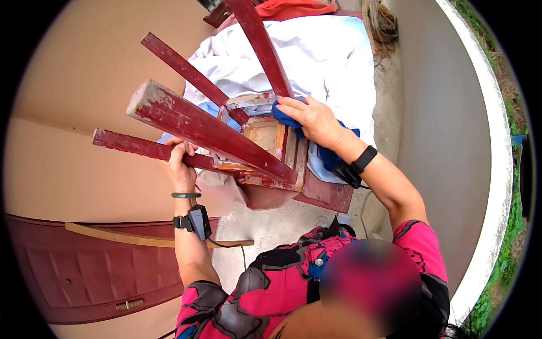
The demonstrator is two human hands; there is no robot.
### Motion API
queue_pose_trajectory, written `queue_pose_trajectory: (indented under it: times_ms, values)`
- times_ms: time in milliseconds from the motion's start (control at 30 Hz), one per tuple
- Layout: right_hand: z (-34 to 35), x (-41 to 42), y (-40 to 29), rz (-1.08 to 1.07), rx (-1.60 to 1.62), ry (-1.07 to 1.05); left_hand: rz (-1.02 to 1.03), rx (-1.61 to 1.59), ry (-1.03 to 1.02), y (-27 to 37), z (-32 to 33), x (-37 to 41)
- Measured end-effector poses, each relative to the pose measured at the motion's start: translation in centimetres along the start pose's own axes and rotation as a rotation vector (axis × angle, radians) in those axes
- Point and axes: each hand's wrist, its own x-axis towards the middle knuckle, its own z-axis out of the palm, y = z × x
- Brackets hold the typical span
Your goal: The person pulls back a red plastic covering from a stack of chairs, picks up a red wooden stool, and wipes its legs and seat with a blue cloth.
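A red-painted wooden stool [216, 135] with worn, chipped paint lies upside down, its legs pointing up and to the left. My left hand [180, 163] is closed around the lower left leg. Under my right hand [315, 120] is a dark blue cloth [284, 115], held against the stool frame near the base of the upper right leg. More of the cloth hangs below my right wrist. The stool rests on a cloth-covered red table [328, 197], on which a white and pale blue sheet [322, 51] is spread.
A red cloth [296, 8] lies at the table's far end, beside a bundle of cord or straw [382, 25]. A beige wall rises on the left above a red door [106, 271] with a wooden strip [127, 236] across it. A low wall [440, 127] runs along the right.
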Motion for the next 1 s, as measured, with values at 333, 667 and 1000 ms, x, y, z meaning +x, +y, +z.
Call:
queue_pose_trajectory:
  times_ms: [333,667,1000]
  values:
    - [0.8,-3.7,-8.4,-0.096,0.337,-0.09,0.027,0.024,-0.075,-4.1,-8.3,2.4]
    - [2.6,-4.5,-9.1,-0.041,0.169,0.114,0.059,-0.071,0.021,0.0,-1.8,1.0]
    - [-0.7,-8.2,-5.4,0.554,0.456,0.344,-0.018,-0.229,0.009,-7.7,-10.7,4.2]
